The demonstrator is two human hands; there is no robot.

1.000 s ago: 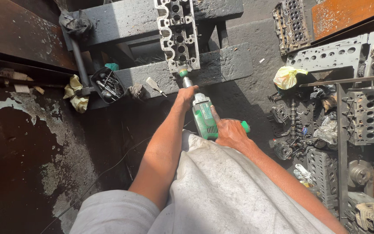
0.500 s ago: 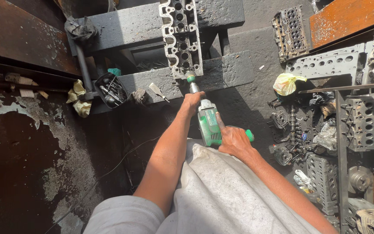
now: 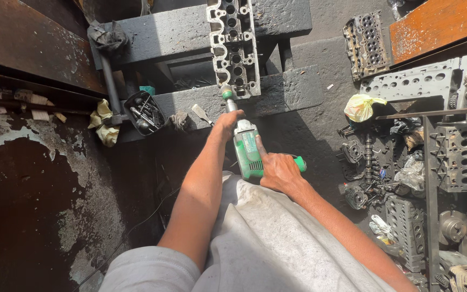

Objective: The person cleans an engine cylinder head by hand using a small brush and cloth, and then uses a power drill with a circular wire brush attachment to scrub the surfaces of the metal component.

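Both hands wrapped around the green power tool: left hand near the nose, right hand on the rear grip. Tip's touching the cylinder head (on 2 dark beams). Looks mid-grind; next calls for steady pressure.

Cylinder head lies across two dark beams, drill nose at its near end. Left hand up front on the drill, right hand behind. Tool tray sits left; more cylinder heads lie right.
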